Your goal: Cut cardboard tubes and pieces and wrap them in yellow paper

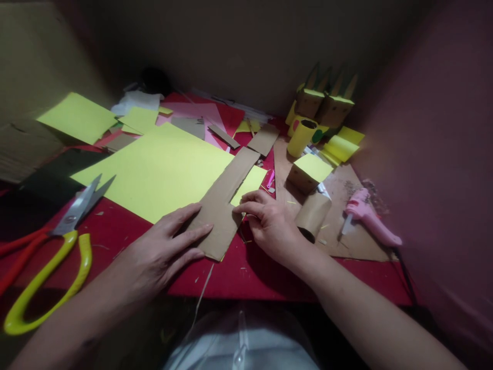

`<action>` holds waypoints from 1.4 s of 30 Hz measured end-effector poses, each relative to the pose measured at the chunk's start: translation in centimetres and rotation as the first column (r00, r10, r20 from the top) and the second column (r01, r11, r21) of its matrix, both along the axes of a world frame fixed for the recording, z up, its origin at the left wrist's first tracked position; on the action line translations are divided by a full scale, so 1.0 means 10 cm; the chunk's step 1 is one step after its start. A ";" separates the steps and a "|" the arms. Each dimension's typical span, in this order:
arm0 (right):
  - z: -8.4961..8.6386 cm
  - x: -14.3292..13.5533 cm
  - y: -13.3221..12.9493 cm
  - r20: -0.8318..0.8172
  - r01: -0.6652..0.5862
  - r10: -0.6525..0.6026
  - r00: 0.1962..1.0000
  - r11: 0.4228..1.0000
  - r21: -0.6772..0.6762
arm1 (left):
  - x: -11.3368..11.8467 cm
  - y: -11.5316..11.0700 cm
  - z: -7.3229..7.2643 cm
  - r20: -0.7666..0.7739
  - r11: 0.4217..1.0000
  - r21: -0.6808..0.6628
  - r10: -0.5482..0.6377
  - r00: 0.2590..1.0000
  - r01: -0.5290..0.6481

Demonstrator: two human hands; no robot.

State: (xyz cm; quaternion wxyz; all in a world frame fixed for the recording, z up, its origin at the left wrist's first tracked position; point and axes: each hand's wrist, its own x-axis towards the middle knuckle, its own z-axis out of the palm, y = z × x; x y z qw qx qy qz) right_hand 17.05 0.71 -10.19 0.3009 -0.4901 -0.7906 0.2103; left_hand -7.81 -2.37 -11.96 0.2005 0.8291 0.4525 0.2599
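Observation:
A long brown cardboard piece (218, 216), wide at the near end and narrow at the far end, lies partly over a large yellow sheet (162, 169). My left hand (175, 244) rests on its near left side, fingers spread flat. At the notch on its right edge is my right hand (265, 218), with fingers bent together and the index fingertip touching the cardboard. Whether anything thin is between those fingers is hidden. Yellow paper shows beyond the notch, above my right hand.
Scissors (71, 221) with red and yellow handles lie open at left. To the right are a pink glue gun (367, 216), a cardboard tube (314, 216), a yellow-topped box (311, 172) and a yellow tube (301, 139). Paper scraps (192, 115) cover the back.

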 end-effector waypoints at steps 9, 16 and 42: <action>-0.02 0.00 -0.01 -0.006 -0.003 0.003 1.000 1.000 0.004 | -0.06 -0.01 -0.07 -0.071 0.996 0.075 -0.037 0.997 0.042; -0.03 -0.01 -0.01 0.022 -0.006 0.006 1.000 1.000 -0.006 | -0.02 0.00 -0.04 -0.047 0.999 0.039 -0.027 0.999 0.029; -0.08 -0.05 -0.03 -0.044 -0.039 0.039 0.998 0.999 0.001 | -0.07 0.05 -0.05 -0.033 0.994 0.096 -0.053 0.998 0.056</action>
